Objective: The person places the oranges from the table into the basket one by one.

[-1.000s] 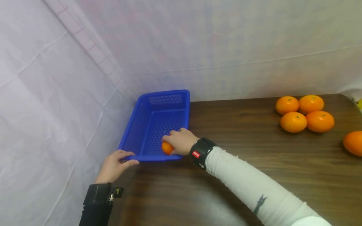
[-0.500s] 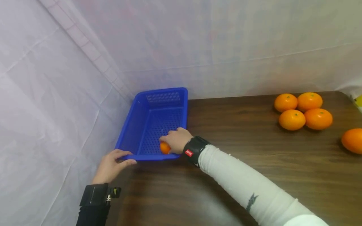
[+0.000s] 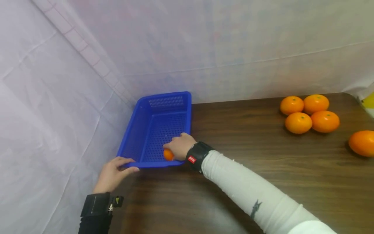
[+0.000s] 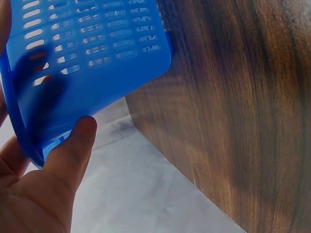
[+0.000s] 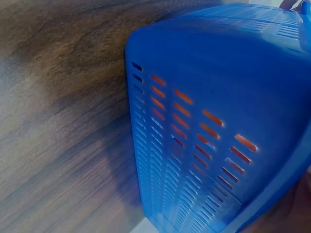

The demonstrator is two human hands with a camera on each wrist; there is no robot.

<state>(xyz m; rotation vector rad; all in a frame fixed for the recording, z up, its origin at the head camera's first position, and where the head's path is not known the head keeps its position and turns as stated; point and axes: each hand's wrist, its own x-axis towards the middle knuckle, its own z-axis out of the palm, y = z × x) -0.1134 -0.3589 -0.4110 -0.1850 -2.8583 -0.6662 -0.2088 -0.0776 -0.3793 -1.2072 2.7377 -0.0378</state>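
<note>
A blue plastic basket (image 3: 159, 164) with slotted walls stands at the left of the wooden table. In the head view my left hand (image 3: 112, 174) grips its near left corner, fingers over the rim and thumb on the near outer side; the left wrist view shows the thumb (image 4: 73, 153) against the basket wall. Inside the basket, by the near right corner, my right hand (image 3: 181, 146) holds an orange (image 3: 168, 154) low over the floor. Its palm side is hidden. Through the slots in the right wrist view, bits of the orange (image 5: 212, 118) show.
Several oranges (image 3: 298, 123) sit grouped on the table (image 3: 233, 130) at the back right. A single orange (image 3: 362, 143) lies further right. White cloth walls (image 3: 219, 48) stand behind and to the left, with the basket close to both.
The head view has shifted slightly, so the basket and fruit appear further left. Both hands keep their holds, and the right hand stays low in the basket with the orange.
</note>
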